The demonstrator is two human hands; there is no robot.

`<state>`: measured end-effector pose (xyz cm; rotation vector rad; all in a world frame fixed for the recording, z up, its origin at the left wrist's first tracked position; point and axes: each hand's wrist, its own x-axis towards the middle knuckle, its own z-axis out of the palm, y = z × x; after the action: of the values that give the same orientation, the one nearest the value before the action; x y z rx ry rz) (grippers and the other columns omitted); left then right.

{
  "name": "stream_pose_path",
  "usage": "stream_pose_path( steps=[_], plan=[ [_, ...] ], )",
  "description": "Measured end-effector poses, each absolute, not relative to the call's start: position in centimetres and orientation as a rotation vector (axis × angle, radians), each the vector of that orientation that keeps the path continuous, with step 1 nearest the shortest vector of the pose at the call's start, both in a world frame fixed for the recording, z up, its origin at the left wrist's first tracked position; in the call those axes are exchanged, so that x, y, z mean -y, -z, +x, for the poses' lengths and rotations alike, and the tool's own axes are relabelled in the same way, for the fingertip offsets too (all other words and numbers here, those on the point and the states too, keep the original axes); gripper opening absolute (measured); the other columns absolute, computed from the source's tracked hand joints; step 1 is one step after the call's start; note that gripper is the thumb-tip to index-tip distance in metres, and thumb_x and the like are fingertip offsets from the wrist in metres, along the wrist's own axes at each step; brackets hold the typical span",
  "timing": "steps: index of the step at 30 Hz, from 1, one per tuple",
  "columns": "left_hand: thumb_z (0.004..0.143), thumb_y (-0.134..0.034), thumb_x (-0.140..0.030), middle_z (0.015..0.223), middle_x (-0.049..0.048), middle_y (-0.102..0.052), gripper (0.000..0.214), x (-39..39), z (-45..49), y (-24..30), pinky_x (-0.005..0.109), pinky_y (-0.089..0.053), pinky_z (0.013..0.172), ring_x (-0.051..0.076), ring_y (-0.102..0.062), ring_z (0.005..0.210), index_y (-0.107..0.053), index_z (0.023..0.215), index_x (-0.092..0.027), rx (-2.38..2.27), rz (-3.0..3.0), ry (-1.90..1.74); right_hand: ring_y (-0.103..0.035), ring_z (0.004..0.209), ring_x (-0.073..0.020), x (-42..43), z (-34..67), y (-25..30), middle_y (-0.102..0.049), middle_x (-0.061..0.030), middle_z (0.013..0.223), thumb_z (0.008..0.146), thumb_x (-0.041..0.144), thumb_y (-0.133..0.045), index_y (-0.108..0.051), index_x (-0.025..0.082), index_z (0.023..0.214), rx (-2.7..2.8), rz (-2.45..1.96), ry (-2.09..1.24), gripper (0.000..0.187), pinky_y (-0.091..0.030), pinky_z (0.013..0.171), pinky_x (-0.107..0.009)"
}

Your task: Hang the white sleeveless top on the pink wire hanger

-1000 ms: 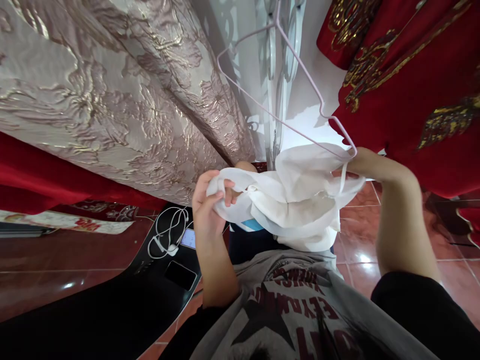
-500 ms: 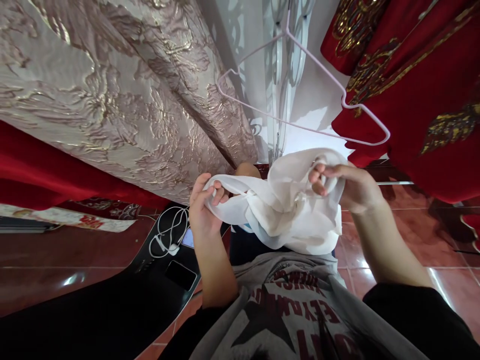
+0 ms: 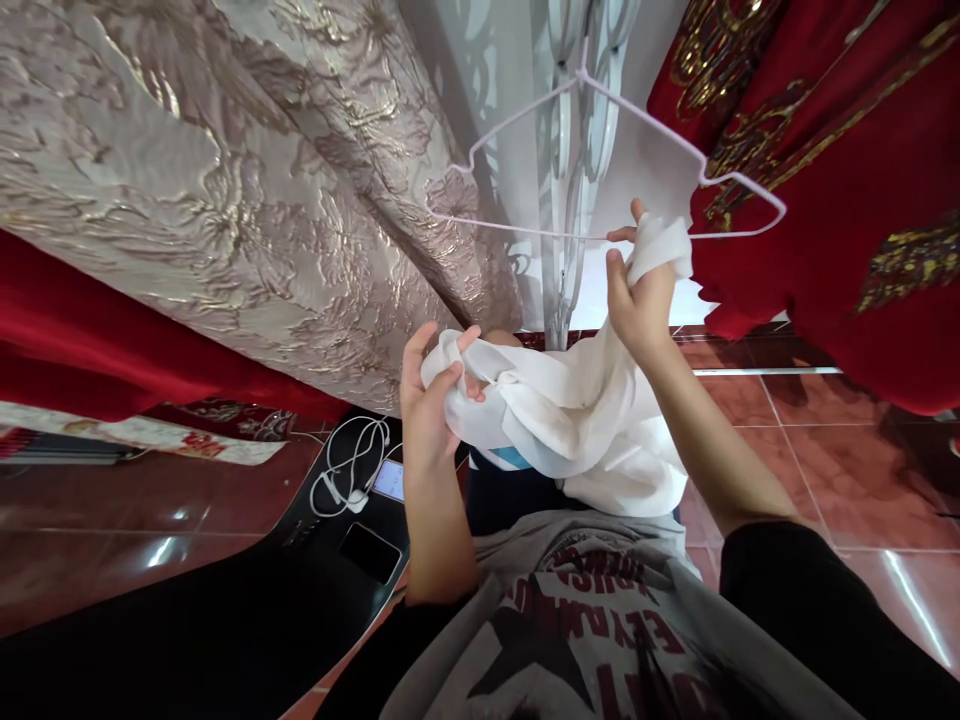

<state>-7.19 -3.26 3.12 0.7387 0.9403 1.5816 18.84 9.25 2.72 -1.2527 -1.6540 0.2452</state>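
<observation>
A thin white cloth (image 3: 551,425) lies bunched and twisted over my lap, its two ends raised by my hands. My left hand (image 3: 439,405) has its end looped around the fingers, with the thumb pressed against it. Farther forward and higher, my right hand (image 3: 645,290) carries the other end wrapped over its fingers. The fingertips of that hand overlap the lower bar of a pale pink hanger (image 3: 709,180); whether they touch it I cannot tell. Nothing hangs on the hanger. Folds hide part of the cloth's shape.
The hanger hangs before white scrolled metalwork (image 3: 566,200). Pinkish brocade fabric (image 3: 225,200) hangs at left, red fabric with gold sequins (image 3: 825,220) at right. Beside my left arm, a black seat (image 3: 247,610) bears a phone (image 3: 371,552), white earphones (image 3: 358,498) and a lit screen (image 3: 390,480).
My right hand has moved forward and up to the hanger's lower bar, pulling its end of the cloth along. My left hand has shifted slightly right, and its fingers have curled through the cloth.
</observation>
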Motion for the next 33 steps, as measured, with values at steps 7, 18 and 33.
stream_pose_path(
  steps=[7, 18, 33],
  plan=[
    [0.077, -0.082, -0.020, 0.124, 0.0121, -0.076, 0.077, 0.4, -9.5, -4.0, 0.033, -0.059, 0.060, 0.013, -0.065, 0.052, -0.045, 0.144, -0.028, -1.055, 1.065, -1.234, -0.063, 0.131, -0.0326, -10.6, 20.1, -3.8, -0.070, -0.0162, 0.134, 0.104, 0.052, -0.043, -0.069, 0.020, 0.128, 1.707, -1.454, -0.080, 0.047, -0.053, 0.107, -0.049],
    [0.072, -0.068, -0.007, 0.103, 0.0027, -0.075, 0.095, -9.8, -12.0, -8.3, 0.049, -0.066, 0.080, 0.013, -0.056, 0.059, -0.023, 0.153, -0.026, -1.394, 1.217, -1.549, -0.058, 0.074, -0.0231, -9.8, 20.9, -5.1, -0.050, -0.0059, 0.067, 0.093, 0.052, -0.060, -0.046, 0.022, 0.069, 1.663, -1.590, -0.078, 0.041, -0.052, 0.083, -0.044],
    [0.099, -0.066, -0.038, 0.066, -0.0015, -0.062, 0.017, -9.9, -8.4, -12.3, 0.038, -0.060, 0.080, 0.018, -0.063, 0.063, -0.073, 0.100, -0.022, -1.296, 2.102, -1.340, -0.042, 0.059, -0.0115, -4.4, 24.8, -8.8, -0.058, -0.0018, 0.071, 0.090, 0.056, -0.057, -0.060, 0.022, 0.079, 1.583, -1.030, -1.018, 0.036, -0.040, 0.062, -0.032]
  ],
)
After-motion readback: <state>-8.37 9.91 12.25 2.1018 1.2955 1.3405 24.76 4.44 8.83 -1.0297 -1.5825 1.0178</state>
